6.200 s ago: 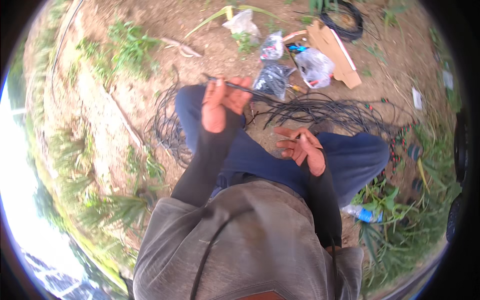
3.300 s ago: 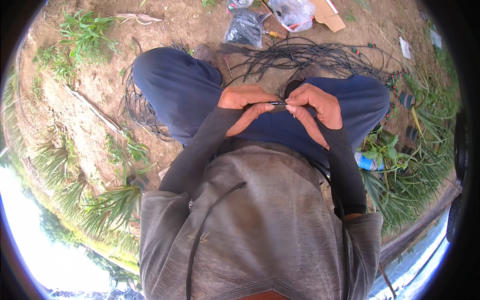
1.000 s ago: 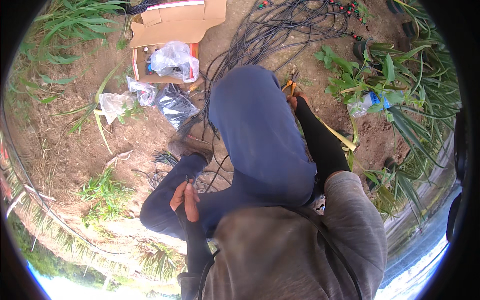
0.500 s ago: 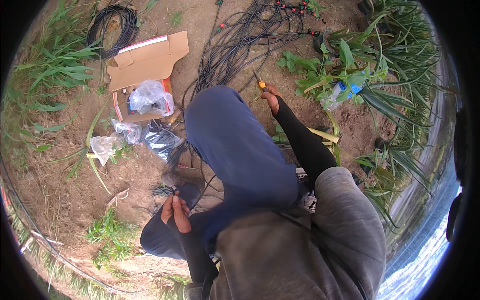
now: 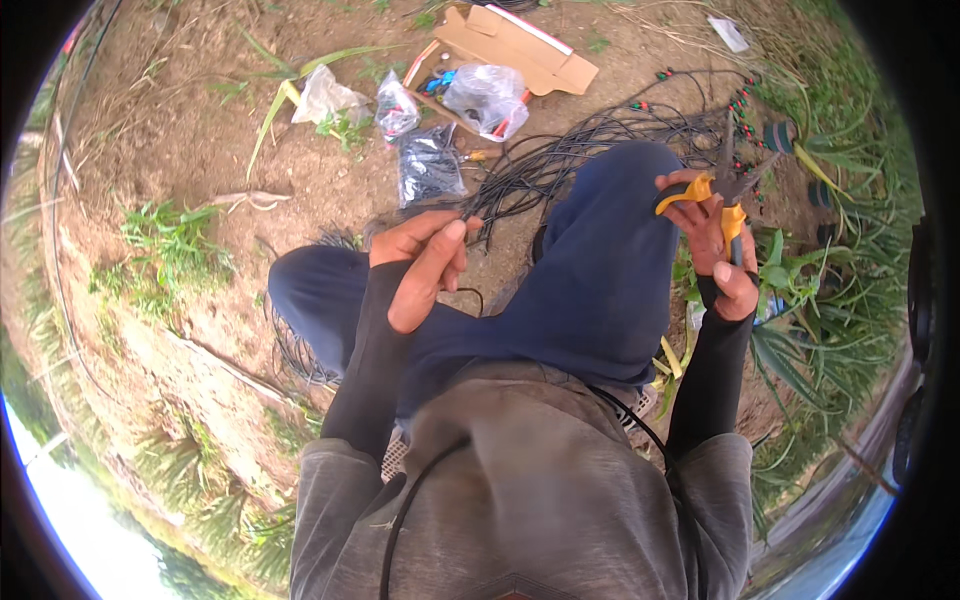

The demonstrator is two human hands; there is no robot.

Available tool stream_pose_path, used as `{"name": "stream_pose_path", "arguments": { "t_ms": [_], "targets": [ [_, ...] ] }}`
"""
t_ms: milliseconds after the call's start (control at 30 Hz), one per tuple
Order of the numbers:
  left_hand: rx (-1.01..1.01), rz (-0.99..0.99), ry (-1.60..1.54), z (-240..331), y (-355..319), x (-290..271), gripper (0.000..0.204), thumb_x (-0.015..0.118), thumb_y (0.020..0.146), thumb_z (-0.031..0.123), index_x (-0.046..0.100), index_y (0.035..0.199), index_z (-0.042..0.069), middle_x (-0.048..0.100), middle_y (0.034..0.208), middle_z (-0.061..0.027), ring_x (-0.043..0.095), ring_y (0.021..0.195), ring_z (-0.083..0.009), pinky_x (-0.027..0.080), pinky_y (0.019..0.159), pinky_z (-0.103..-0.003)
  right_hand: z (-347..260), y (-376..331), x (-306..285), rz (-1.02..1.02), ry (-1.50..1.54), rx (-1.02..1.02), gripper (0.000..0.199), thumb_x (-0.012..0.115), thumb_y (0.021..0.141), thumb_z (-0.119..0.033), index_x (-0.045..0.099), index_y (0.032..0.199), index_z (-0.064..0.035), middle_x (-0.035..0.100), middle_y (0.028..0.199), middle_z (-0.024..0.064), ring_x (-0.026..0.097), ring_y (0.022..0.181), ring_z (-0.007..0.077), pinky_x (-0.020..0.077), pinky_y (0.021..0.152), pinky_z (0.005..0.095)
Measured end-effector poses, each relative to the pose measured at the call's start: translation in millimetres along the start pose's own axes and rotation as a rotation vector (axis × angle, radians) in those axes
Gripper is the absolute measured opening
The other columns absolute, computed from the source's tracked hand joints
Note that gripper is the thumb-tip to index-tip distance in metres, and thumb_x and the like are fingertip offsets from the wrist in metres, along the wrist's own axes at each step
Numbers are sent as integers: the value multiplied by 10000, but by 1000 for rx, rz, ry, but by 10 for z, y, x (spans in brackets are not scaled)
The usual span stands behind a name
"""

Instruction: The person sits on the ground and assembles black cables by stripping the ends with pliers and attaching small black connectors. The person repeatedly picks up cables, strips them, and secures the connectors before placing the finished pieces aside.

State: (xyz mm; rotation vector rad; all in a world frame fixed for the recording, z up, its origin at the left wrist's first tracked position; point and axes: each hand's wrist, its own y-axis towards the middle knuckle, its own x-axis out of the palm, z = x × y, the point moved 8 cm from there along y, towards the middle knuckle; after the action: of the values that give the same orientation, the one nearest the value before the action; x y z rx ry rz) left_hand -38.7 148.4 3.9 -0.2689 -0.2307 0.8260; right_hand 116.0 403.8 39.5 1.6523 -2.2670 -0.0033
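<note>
I sit on bare soil with my knees up in dark blue trousers [image 5: 600,290]. My right hand [image 5: 715,240] grips a pair of cutters with orange handles [image 5: 722,195], raised beside my right knee, blades pointing up. My left hand [image 5: 425,262] pinches a thin black tube [image 5: 470,215] between its fingers above my left thigh. The tube runs off toward a bundle of thin black tubes [image 5: 590,140] spread on the ground beyond my knees.
An open cardboard box [image 5: 520,45] and clear plastic bags of small parts [image 5: 485,95] lie ahead, with a dark bag of fittings [image 5: 430,165]. Spiky green plants [image 5: 810,300] crowd the right side. More black tubing [image 5: 295,350] lies under my left leg.
My right hand has come back from the ground with the orange-handled cutters and lifted them. My left hand has risen from near my thigh, holding a tube. The view has swung.
</note>
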Motion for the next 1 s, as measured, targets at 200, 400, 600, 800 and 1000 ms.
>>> {"name": "stream_pose_path", "arguments": {
  "t_ms": [200,400,600,800,1000],
  "targets": [
    [-81,27,-10,3,-347,-157,266,565,961,201,667,1023,-37,549,648,-17,486,520,-69,394,481,-209,847,-326,1059,-210,-25,463,558,607,772,-214,504,1269,17,481,1269,101,457,1061,158,347,924,277],
    [-120,82,34,-171,-545,-347,286,554,962,218,664,1006,-43,549,636,-23,492,508,-70,395,471,-212,1186,-573,1471,-378,-204,494,425,588,794,-170,538,1160,41,465,1201,102,461,1006,191,356,878,291],
    [-152,67,-5,-317,-582,-394,280,548,959,220,669,992,-30,555,636,-27,496,504,-69,394,463,-213,1199,-558,1584,-421,-165,466,378,583,786,-175,550,1090,46,489,1142,119,486,1002,220,364,875,296],
    [-166,38,24,-375,-590,-399,267,554,961,206,681,1010,-23,537,608,-1,489,488,-63,375,461,-203,1179,-539,1601,-446,-264,415,265,585,800,-198,537,956,10,515,1109,117,514,996,203,391,888,306],
    [-187,-8,102,-424,-608,-368,253,557,957,197,682,998,-19,494,587,21,454,494,-47,354,463,-203,1203,-604,1573,-483,-536,423,327,588,793,-129,514,1085,-1,507,1134,127,514,1014,210,393,904,318]
  ]
}}
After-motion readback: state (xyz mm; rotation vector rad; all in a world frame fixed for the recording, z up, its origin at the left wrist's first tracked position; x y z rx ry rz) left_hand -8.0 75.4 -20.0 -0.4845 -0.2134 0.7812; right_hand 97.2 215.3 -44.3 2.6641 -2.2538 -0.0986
